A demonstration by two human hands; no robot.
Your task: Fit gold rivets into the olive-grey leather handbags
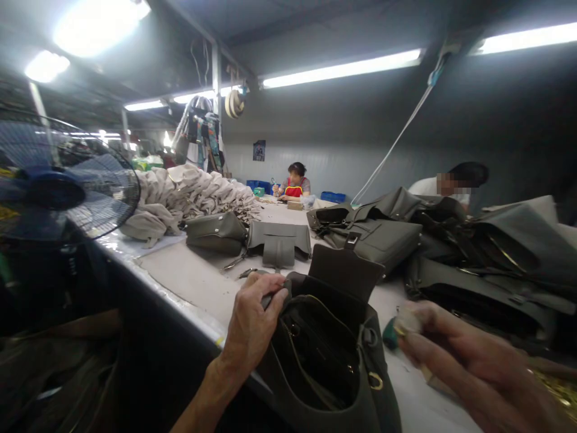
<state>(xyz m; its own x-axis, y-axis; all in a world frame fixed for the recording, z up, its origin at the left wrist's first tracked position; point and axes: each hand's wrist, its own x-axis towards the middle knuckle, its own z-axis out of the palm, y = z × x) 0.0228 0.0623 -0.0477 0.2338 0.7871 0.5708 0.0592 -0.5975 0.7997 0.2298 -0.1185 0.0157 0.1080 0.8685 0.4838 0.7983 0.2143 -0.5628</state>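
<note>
An open dark grey-green handbag (383, 385) stands at the table's near edge, its flap raised at the back. Inside, a dark lining and a gold zip edge show. My left hand (255, 319) pinches the bag's upper left edge between thumb and fingers. To the right of the bag, my right hand (469, 355) is raised and blurred, its thumb and fingertips drawn together on something small I cannot make out. A small green object (390, 334) shows just beyond those fingertips. On the bag's right side hangs a gold ring (375, 380).
Similar bags (216, 233) lie ahead on the pale table (189, 273), with more heaped at the right (487, 270). A mound of beige pieces (193, 195) sits at the left, near a fan (58, 186). Gold hardware (559, 391) lies far right. Two people sit beyond.
</note>
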